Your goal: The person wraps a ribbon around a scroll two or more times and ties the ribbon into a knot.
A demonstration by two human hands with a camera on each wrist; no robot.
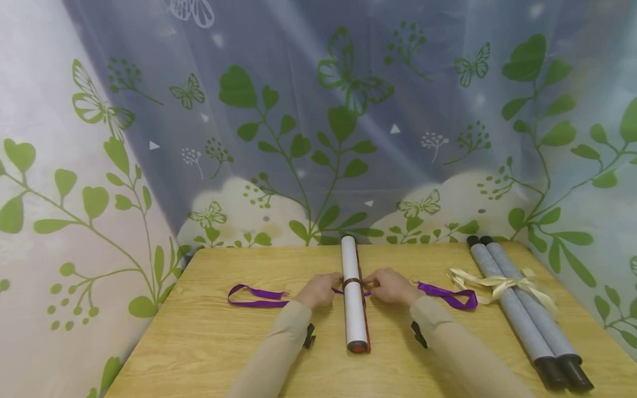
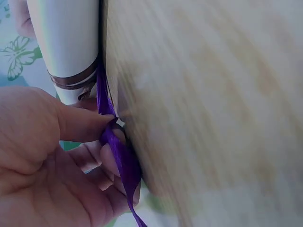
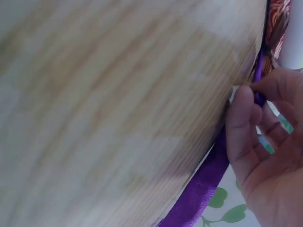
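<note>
A white rolled scroll [image 1: 354,315] with dark ends and a brown band round its middle lies lengthwise on the table. Purple ribbon [image 1: 259,299] passes beneath it, its tails spread to either side. On the scroll's left, my left hand [image 1: 320,290] pinches the ribbon [image 2: 124,156] between thumb and fingers, close to the roll. Opposite it, my right hand [image 1: 391,286] pinches the same ribbon [image 3: 208,177] near the scroll's red-patterned edge. The stretch directly under the scroll is hidden.
Two grey scrolls [image 1: 522,315] with black ends lie side by side at the right, bound by a cream ribbon [image 1: 502,284] tied in a bow. The wooden table [image 1: 199,342] meets a patterned cloth backdrop [image 1: 298,138] at its far edge.
</note>
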